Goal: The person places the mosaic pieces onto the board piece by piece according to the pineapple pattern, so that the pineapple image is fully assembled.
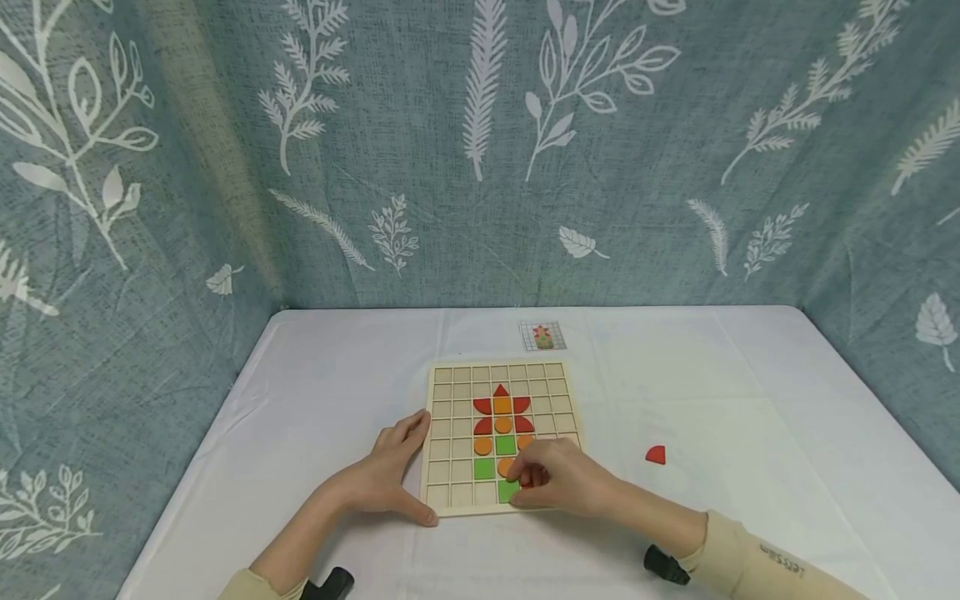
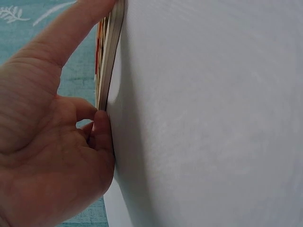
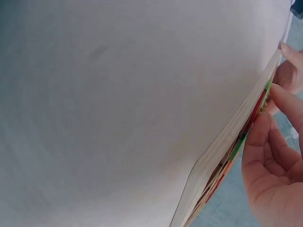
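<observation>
A square wooden grid board lies on the table, carrying a flower-like pattern of coloured tiles. My left hand rests against the board's left edge, thumb at the near corner and fingers farther up. At the near edge, the thumb and forefinger of my right hand pinch a green square tile at its cell. Orange round tiles, green squares, an orange square and red quarter-round tiles fill cells above. A red triangle tops them. My right hand hides some cells and tiles.
One loose red quarter-round tile lies on the white tablecloth right of the board. Behind the board is a small pattern card with a similar printed flower. A leaf-patterned blue-green curtain stands around the back and sides.
</observation>
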Tool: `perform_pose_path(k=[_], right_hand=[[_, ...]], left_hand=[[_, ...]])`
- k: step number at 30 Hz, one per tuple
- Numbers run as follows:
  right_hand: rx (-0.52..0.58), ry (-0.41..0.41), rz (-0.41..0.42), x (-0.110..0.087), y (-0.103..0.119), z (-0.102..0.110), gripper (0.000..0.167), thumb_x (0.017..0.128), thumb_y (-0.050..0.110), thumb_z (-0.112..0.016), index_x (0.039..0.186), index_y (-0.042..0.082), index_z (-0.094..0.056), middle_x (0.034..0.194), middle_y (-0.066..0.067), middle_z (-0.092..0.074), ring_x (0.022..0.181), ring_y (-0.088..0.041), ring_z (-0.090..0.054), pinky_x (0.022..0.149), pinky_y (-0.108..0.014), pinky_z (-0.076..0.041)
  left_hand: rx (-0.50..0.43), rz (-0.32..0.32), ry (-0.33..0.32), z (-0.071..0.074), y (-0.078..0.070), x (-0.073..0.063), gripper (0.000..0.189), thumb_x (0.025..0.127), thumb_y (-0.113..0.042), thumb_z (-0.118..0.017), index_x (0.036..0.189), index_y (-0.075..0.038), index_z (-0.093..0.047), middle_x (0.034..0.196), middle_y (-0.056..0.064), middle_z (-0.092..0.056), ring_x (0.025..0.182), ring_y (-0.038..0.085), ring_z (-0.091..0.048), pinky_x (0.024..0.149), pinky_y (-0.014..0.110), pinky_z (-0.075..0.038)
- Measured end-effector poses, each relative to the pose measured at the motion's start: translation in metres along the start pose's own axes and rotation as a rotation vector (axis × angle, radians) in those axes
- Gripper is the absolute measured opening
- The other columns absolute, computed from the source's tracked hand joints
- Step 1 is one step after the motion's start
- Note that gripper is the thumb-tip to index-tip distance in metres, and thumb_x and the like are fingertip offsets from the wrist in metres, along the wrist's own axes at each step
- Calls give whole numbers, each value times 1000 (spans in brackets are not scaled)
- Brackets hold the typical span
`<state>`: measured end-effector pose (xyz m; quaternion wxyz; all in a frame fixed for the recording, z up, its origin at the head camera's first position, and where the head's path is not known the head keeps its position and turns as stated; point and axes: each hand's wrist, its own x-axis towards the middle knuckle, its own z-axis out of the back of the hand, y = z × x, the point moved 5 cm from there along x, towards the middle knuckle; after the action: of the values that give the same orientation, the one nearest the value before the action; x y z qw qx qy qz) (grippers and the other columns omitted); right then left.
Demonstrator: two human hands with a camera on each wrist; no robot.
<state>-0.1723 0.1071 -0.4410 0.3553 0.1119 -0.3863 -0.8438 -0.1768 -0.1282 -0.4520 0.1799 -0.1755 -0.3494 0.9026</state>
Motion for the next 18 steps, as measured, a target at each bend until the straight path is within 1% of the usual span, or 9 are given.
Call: perform_pose_path(k=[5,8,13,18], right_hand=[[7,8,-2,-1,1,0,12,82,10,-78,94,11,-73,78,14,-58,71,-2,-52,63,-19,-49],[18,1,-28,-3,-1,4,13,83,10,-77,95,12,-74,78,14,-59,72,-3,-53,65,-20,-50],[37,-34,-66,-8,-7,15,13,84,12,-77,97,13,-74,79,13,-62,72,-5,-54,66,-22,-51],[50,-73,-119,-19,-19,31,14,85,13,-75,99,11,-72,81,10,-62,76,-7,-55,69,-23,-52]], left_hand=[[-4,-5,0,0,1,1,135,56,-42,-93,154,3,-13,161,18,-9,140,38,-14,109,62,-23],[-9,0,3,0,0,0,134,56,-42,-93,154,3,-13,161,18,-9,141,38,-13,109,62,-23],[-8,-2,1,0,-1,-1,134,56,-41,-93,154,3,-13,160,18,-9,140,38,-14,108,62,-24],[-1,-3,-2,-1,1,1,134,56,-42,-93,154,3,-13,160,18,-9,141,38,-14,109,62,-24]])
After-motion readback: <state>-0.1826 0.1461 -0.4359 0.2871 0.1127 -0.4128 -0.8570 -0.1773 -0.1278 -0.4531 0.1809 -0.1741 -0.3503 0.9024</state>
